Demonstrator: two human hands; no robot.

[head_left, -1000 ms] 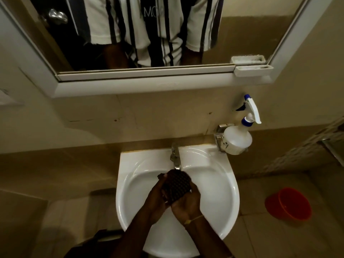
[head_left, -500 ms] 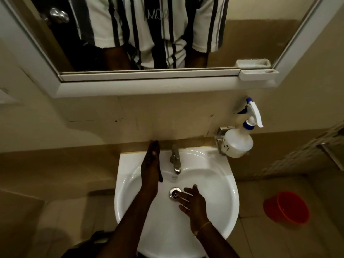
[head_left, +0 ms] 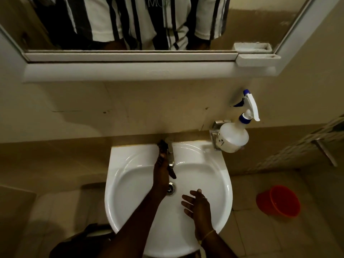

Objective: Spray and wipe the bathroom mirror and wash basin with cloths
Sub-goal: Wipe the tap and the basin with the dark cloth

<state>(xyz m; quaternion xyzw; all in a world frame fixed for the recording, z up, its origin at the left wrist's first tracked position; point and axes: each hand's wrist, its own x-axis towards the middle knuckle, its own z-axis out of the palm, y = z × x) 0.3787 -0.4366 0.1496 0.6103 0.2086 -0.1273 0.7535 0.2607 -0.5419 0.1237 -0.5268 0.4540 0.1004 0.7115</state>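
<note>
Head view, straight down over the wash basin [head_left: 130,155], and the picture has changed fast. A second ago both hands were bunched together under the tap [head_left: 170,155], squeezing the dark cloth [head_left: 172,173] between them. Now they've split.

The left hand [head_left: 161,170] has gone up the bowl and lies right alongside the tap, reaching toward the back ledge. It has taken the cloth with it: a dark end pokes out past the fingertips and another strip hangs out on the tap side of the palm. Whether the fingers curl round it or press it flat, I can't tell from here.

The right hand [head_left: 197,203] has let go completely. It hovers over the front right of the bowl, fingers spread and loose, holding nothing, just beside the drain [head_left: 170,189].

So the wringing looks finished and the wiping of the tap and basin top looks to be starting, one-handed. The spray bottle [head_left: 233,138] sits untouched in its holder at the basin's right corner. The mirror [head_left: 260,25] above gets no attention at this moment. A red bucket [head_left: 279,202] stands on the floor to the right.
</note>
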